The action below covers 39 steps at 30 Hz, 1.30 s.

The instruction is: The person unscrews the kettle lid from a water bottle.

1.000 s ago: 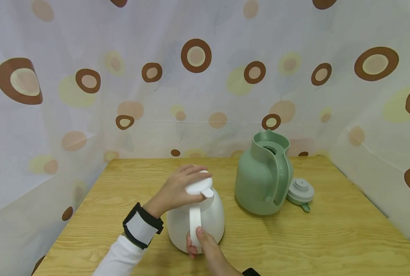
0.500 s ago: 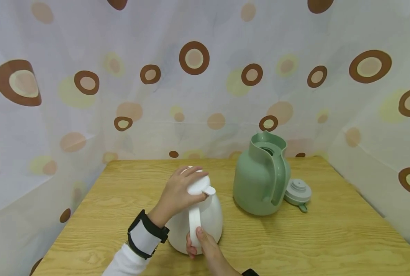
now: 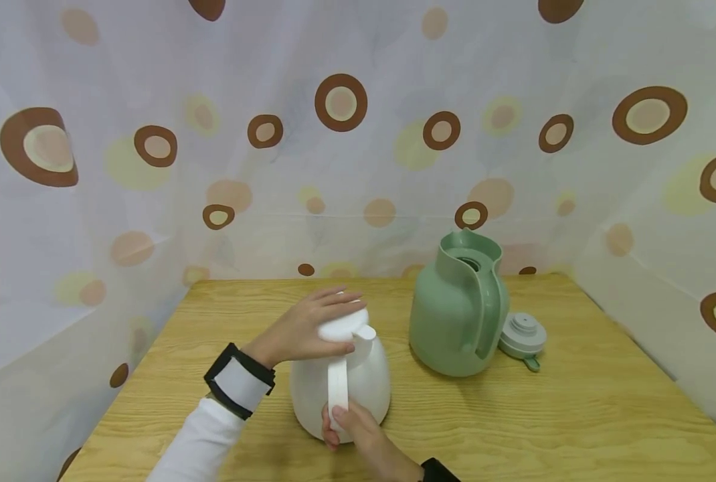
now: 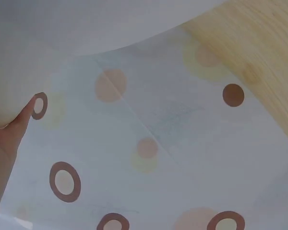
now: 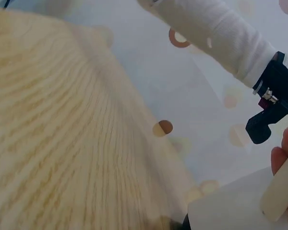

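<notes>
A white vacuum jug [image 3: 370, 381] stands upright on the wooden table, its handle [image 3: 338, 381] towards me. My left hand [image 3: 300, 331] holds the jug's white lid [image 3: 341, 327] from the left, fingers over the top and thumb along the near side. The lid's small tab [image 3: 366, 333] points right, just beyond the thumb. Lower down, my right hand [image 3: 361, 432] grips the handle, thumb on its front. The right wrist view has the fingers [image 5: 282, 153] round that handle. In the left wrist view, pale jug body [image 4: 19, 76] fills the upper left.
To the right stands a green vacuum jug [image 3: 448, 321] with its top uncovered. Beside it, a grey stopper lid [image 3: 523, 333] with a green tab lies on the table [image 3: 514, 428]. A spotted curtain [image 3: 382, 167] encloses the back and sides.
The left hand first turned the lid slightly, its tab shifting right and up. Since then the hand and wrist have swung back left, while the tab keeps its place. The right hand stays on the handle.
</notes>
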{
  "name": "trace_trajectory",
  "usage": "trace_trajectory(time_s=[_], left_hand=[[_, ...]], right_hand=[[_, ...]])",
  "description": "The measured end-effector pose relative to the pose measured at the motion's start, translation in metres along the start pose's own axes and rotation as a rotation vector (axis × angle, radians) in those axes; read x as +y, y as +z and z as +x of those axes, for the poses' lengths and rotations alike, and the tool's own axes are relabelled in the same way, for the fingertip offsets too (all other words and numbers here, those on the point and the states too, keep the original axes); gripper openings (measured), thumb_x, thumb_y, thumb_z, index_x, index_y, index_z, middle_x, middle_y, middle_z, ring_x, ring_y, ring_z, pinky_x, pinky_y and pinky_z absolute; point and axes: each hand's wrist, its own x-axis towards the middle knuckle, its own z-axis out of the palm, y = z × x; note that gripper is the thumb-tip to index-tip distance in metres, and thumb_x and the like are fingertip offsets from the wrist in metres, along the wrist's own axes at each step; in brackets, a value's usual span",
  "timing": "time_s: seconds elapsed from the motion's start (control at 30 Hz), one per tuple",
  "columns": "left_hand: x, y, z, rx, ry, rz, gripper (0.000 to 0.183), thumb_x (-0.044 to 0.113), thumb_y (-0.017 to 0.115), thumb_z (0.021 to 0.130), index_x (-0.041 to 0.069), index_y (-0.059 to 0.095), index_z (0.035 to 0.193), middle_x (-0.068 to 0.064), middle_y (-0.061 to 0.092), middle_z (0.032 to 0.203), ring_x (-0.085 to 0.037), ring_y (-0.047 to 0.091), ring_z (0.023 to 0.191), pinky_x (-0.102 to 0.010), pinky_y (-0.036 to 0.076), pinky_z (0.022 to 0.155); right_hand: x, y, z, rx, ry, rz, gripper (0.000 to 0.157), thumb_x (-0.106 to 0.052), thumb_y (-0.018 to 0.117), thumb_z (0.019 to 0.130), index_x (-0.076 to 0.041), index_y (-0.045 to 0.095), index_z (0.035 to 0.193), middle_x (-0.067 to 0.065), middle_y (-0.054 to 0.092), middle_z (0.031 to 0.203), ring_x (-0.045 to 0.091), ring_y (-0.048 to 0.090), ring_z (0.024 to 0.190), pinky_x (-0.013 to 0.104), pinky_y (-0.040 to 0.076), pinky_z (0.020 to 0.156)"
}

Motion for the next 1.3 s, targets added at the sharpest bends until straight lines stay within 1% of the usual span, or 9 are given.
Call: trace_trajectory(time_s=[0.13, 0.3, 0.4, 0.53, 0.7, 0.87, 1.0, 1.13, 1.3], left_hand=[[-0.004, 0.003, -0.001, 0.055, 0.047, -0.027, 0.056, 0.045, 0.064, 0.082, 0.010, 0.058, 0.125, -0.003, 0.053, 0.129, -0.024, 0.043, 0.120, -0.041, 0.038, 0.094], [-0.003, 0.009, 0.001, 0.151, 0.096, 0.001, 0.055, 0.050, 0.057, 0.085, 0.007, 0.061, 0.120, -0.007, 0.056, 0.124, -0.027, 0.048, 0.115, -0.040, 0.038, 0.094], [0.001, 0.010, 0.002, 0.178, 0.063, 0.023, 0.050, 0.041, 0.064, 0.082, 0.008, 0.062, 0.119, -0.008, 0.057, 0.123, -0.029, 0.048, 0.114, -0.042, 0.039, 0.093], [0.009, 0.013, 0.003, 0.197, -0.031, 0.065, 0.051, 0.034, 0.069, 0.075, 0.008, 0.063, 0.118, -0.009, 0.057, 0.121, -0.030, 0.047, 0.114, -0.044, 0.039, 0.093], [0.020, 0.016, 0.002, 0.229, -0.123, 0.125, 0.053, 0.033, 0.073, 0.073, 0.007, 0.063, 0.118, -0.010, 0.057, 0.120, -0.032, 0.047, 0.113, -0.047, 0.037, 0.093], [0.030, 0.021, 0.003, 0.252, -0.207, 0.208, 0.055, 0.035, 0.074, 0.072, 0.006, 0.063, 0.117, -0.011, 0.057, 0.120, -0.033, 0.047, 0.112, -0.049, 0.038, 0.091], [0.035, 0.023, 0.002, 0.271, -0.236, 0.258, 0.055, 0.037, 0.073, 0.073, 0.006, 0.063, 0.116, -0.012, 0.058, 0.119, -0.033, 0.049, 0.110, -0.049, 0.041, 0.086], [0.033, 0.019, 0.000, 0.246, -0.205, 0.207, 0.054, 0.034, 0.074, 0.073, 0.006, 0.061, 0.118, -0.013, 0.056, 0.120, -0.033, 0.047, 0.111, -0.049, 0.041, 0.086], [0.028, 0.008, -0.003, 0.114, -0.154, 0.115, 0.055, 0.030, 0.071, 0.077, 0.005, 0.057, 0.124, -0.016, 0.050, 0.129, -0.037, 0.041, 0.117, -0.053, 0.037, 0.090]], right_hand=[[0.008, 0.000, 0.001, -0.022, -0.204, -0.118, 0.021, 0.004, 0.021, 0.098, 0.011, 0.039, 0.090, 0.019, 0.038, 0.066, 0.028, 0.039, 0.059, 0.031, 0.042, 0.056], [0.011, 0.002, 0.000, 0.051, -0.272, -0.268, 0.020, 0.014, 0.022, 0.094, 0.005, 0.039, 0.091, 0.017, 0.041, 0.066, 0.023, 0.040, 0.057, 0.029, 0.040, 0.050], [0.011, 0.001, 0.000, 0.066, -0.294, -0.299, 0.021, 0.017, 0.022, 0.093, 0.005, 0.038, 0.090, 0.015, 0.041, 0.066, 0.023, 0.040, 0.057, 0.032, 0.039, 0.048], [0.011, 0.002, 0.000, 0.103, -0.324, -0.345, 0.020, 0.019, 0.024, 0.092, 0.005, 0.038, 0.093, 0.015, 0.044, 0.068, 0.025, 0.044, 0.058, 0.033, 0.043, 0.051], [0.006, 0.008, -0.004, 0.228, -0.273, -0.430, 0.015, 0.011, 0.031, 0.095, 0.001, 0.042, 0.097, 0.013, 0.049, 0.077, 0.022, 0.046, 0.067, 0.030, 0.043, 0.061], [0.001, 0.015, -0.009, 0.422, -0.215, -0.536, 0.014, 0.006, 0.043, 0.093, -0.006, 0.051, 0.093, 0.002, 0.049, 0.083, 0.009, 0.044, 0.071, 0.025, 0.042, 0.062], [-0.004, 0.018, -0.014, 0.544, -0.072, -0.485, 0.002, -0.003, 0.050, 0.094, -0.005, 0.052, 0.092, -0.002, 0.051, 0.084, 0.007, 0.050, 0.075, 0.024, 0.045, 0.052], [-0.009, 0.019, -0.016, 0.555, 0.044, -0.415, 0.010, -0.010, 0.050, 0.095, -0.001, 0.049, 0.095, 0.001, 0.053, 0.082, 0.011, 0.053, 0.076, 0.024, 0.045, 0.048], [-0.013, 0.019, -0.016, 0.530, 0.048, -0.432, 0.007, -0.010, 0.050, 0.095, -0.002, 0.049, 0.094, 0.002, 0.053, 0.083, 0.012, 0.054, 0.077, 0.024, 0.045, 0.055]])
